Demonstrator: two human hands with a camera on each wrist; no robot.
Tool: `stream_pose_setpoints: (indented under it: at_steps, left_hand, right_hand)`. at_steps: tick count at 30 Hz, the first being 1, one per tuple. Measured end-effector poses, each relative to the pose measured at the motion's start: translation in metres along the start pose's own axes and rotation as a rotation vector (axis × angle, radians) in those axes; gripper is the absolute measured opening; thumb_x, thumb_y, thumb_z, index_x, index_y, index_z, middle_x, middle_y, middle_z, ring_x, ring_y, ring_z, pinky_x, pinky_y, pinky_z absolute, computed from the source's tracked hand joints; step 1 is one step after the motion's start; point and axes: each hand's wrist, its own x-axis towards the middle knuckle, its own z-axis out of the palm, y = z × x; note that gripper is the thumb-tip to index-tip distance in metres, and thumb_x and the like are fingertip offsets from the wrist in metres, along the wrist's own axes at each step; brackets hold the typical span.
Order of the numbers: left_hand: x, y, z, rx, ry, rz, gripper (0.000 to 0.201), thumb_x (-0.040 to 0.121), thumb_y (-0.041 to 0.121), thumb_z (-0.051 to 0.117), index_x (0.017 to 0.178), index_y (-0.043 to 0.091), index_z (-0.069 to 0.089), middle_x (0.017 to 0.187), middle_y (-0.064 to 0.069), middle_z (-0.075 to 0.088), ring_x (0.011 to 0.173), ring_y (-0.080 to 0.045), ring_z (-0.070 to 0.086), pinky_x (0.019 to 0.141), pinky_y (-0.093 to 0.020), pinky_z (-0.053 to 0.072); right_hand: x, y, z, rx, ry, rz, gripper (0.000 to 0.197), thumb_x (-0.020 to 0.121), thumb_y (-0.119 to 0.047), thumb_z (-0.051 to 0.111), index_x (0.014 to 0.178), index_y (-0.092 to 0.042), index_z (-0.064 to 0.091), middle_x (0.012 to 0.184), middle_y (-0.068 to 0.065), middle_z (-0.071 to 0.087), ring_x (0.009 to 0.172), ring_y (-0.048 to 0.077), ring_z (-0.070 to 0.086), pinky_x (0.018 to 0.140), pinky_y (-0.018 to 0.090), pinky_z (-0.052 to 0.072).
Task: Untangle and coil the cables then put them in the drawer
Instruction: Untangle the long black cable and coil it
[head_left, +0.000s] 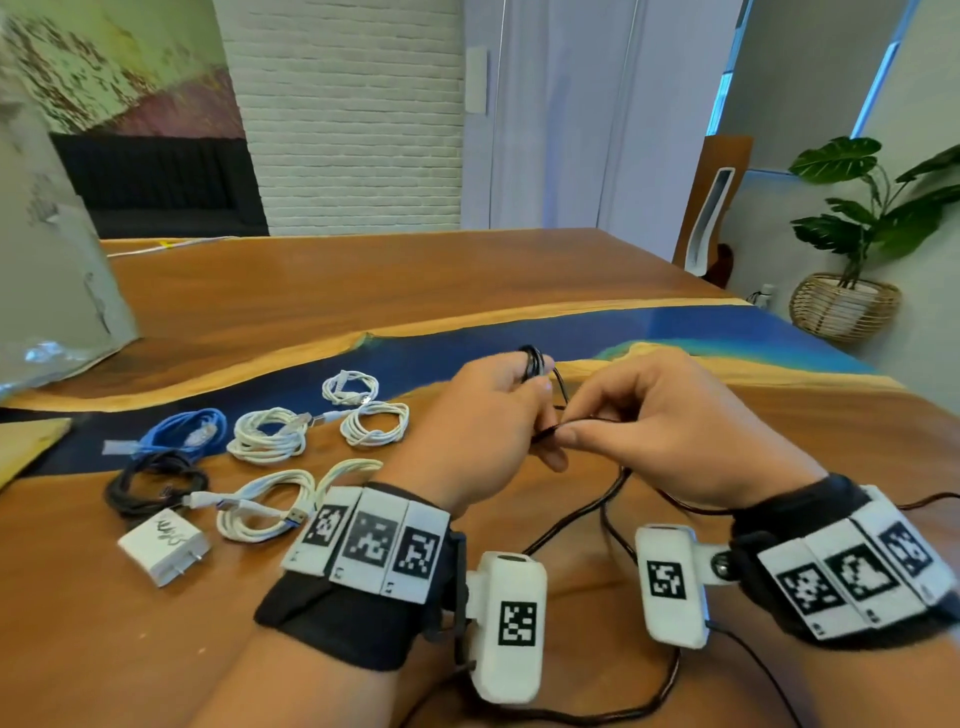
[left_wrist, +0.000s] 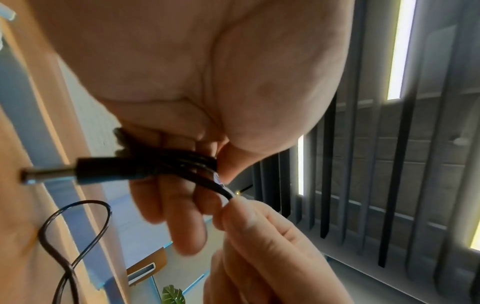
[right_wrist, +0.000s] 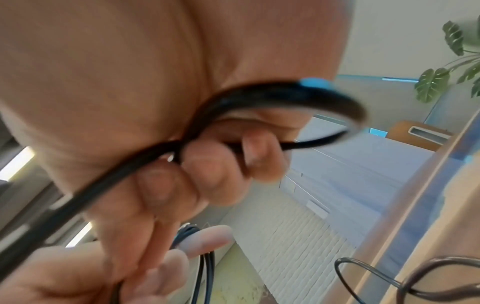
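Note:
A thin black cable (head_left: 576, 514) trails loose over the table below my wrists. My left hand (head_left: 488, 410) grips a few small wound loops of it (head_left: 532, 361); the left wrist view shows those loops (left_wrist: 182, 164) and a barrel plug (left_wrist: 78, 172) sticking out past the fingers. Close beside it, my right hand (head_left: 649, 415) pinches the same cable (right_wrist: 233, 96), which runs through its curled fingers (right_wrist: 215, 164). Both hands hover above the table's middle. No drawer is in view.
Left of my hands lie several coiled cables: a blue one (head_left: 189, 428), white ones (head_left: 270, 434) (head_left: 375, 423) (head_left: 350, 387) (head_left: 270, 501), a black one (head_left: 153, 483), and a white charger brick (head_left: 165, 545). A clear plastic bag (head_left: 57, 280) stands far left. The wooden table (head_left: 363, 280) has a blue resin strip.

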Motion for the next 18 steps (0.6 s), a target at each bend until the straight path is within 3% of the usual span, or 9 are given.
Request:
stream_pose_setpoints:
  at_steps: [2, 4, 6, 9, 10, 12, 14, 16, 18]
  left_hand:
    - [-0.004, 0.005, 0.001, -0.015, -0.102, -0.064, 0.029, 0.101, 0.011, 0.043, 0.082, 0.006, 0.065, 0.06, -0.008, 0.06, 0.052, -0.028, 0.063, 0.075, -0.042, 0.052]
    - [-0.008, 0.01, 0.002, -0.097, -0.177, -0.126, 0.031, 0.096, 0.012, 0.043, 0.068, 0.01, 0.056, 0.05, -0.007, 0.048, 0.037, -0.022, 0.046, 0.065, -0.048, 0.041]
    - [-0.012, 0.013, -0.001, -0.263, -0.265, -0.175, 0.028, 0.096, 0.012, 0.041, 0.073, 0.007, 0.054, 0.046, -0.001, 0.032, 0.034, -0.014, 0.026, 0.058, -0.043, 0.034]
    - [-0.015, 0.013, -0.009, -0.315, -0.413, -0.148, 0.033, 0.098, 0.024, 0.049, 0.091, 0.003, 0.073, 0.053, 0.004, 0.02, 0.04, -0.012, 0.016, 0.052, -0.033, 0.027]
    - [-0.016, 0.011, -0.01, -0.295, -0.426, -0.133, 0.031, 0.099, 0.024, 0.052, 0.091, 0.003, 0.074, 0.053, 0.005, 0.02, 0.041, -0.011, 0.017, 0.051, -0.031, 0.027]
    - [-0.015, 0.009, -0.008, -0.312, -0.379, -0.131, 0.031, 0.104, 0.02, 0.051, 0.081, 0.007, 0.067, 0.052, 0.005, 0.021, 0.041, -0.011, 0.018, 0.05, -0.029, 0.029]
    - [-0.012, 0.009, -0.007, -0.453, -0.258, -0.162, 0.034, 0.107, 0.021, 0.045, 0.076, 0.012, 0.057, 0.051, 0.006, 0.02, 0.04, -0.01, 0.015, 0.048, -0.026, 0.03]
    - [-0.007, 0.009, -0.011, -0.682, -0.147, -0.204, 0.034, 0.108, 0.028, 0.043, 0.077, 0.015, 0.053, 0.053, 0.008, 0.018, 0.038, -0.009, 0.014, 0.046, -0.025, 0.031]
    - [-0.003, 0.008, -0.017, -0.913, -0.095, -0.221, 0.034, 0.108, 0.031, 0.04, 0.08, 0.016, 0.052, 0.055, 0.008, 0.018, 0.037, -0.008, 0.015, 0.045, -0.024, 0.032]
  right_hand:
    - [-0.001, 0.0, 0.003, -0.008, 0.085, -0.041, 0.011, 0.078, -0.027, 0.086, 0.071, -0.025, 0.077, 0.061, -0.001, 0.066, 0.056, 0.009, 0.055, 0.056, 0.028, 0.045]
    - [-0.001, -0.001, 0.001, -0.011, 0.149, -0.076, 0.023, 0.07, -0.034, 0.09, 0.066, -0.019, 0.072, 0.062, 0.002, 0.068, 0.056, 0.017, 0.059, 0.054, 0.036, 0.048]
    - [-0.001, 0.001, -0.005, 0.019, 0.201, -0.082, 0.04, 0.066, -0.044, 0.089, 0.06, -0.012, 0.065, 0.056, 0.005, 0.064, 0.052, 0.025, 0.053, 0.051, 0.038, 0.044]
    - [-0.001, 0.014, -0.02, 0.101, 0.346, -0.082, 0.059, 0.077, -0.044, 0.084, 0.053, -0.003, 0.05, 0.048, -0.001, 0.045, 0.046, 0.011, 0.038, 0.051, 0.019, 0.038]
    - [0.0, 0.019, -0.025, 0.174, 0.421, -0.068, 0.065, 0.082, -0.046, 0.08, 0.053, 0.0, 0.045, 0.049, 0.008, 0.039, 0.047, 0.012, 0.034, 0.055, 0.015, 0.04]
    - [0.001, 0.03, -0.032, 0.433, 0.555, 0.018, 0.067, 0.085, -0.054, 0.073, 0.052, -0.005, 0.04, 0.054, 0.017, 0.028, 0.047, 0.018, 0.027, 0.051, 0.02, 0.04]
    - [0.003, 0.038, -0.036, 0.683, 0.613, 0.145, 0.054, 0.093, -0.049, 0.066, 0.052, -0.021, 0.044, 0.053, 0.003, 0.027, 0.047, 0.017, 0.028, 0.047, 0.027, 0.038]
    - [0.005, 0.044, -0.034, 0.788, 0.574, 0.216, 0.045, 0.101, -0.033, 0.06, 0.058, -0.021, 0.051, 0.053, -0.002, 0.037, 0.05, 0.015, 0.044, 0.062, 0.033, 0.051]
    - [0.005, 0.045, -0.032, 0.64, 0.426, 0.216, 0.037, 0.096, -0.026, 0.063, 0.063, -0.01, 0.06, 0.062, 0.0, 0.055, 0.068, 0.012, 0.061, 0.082, 0.035, 0.05]
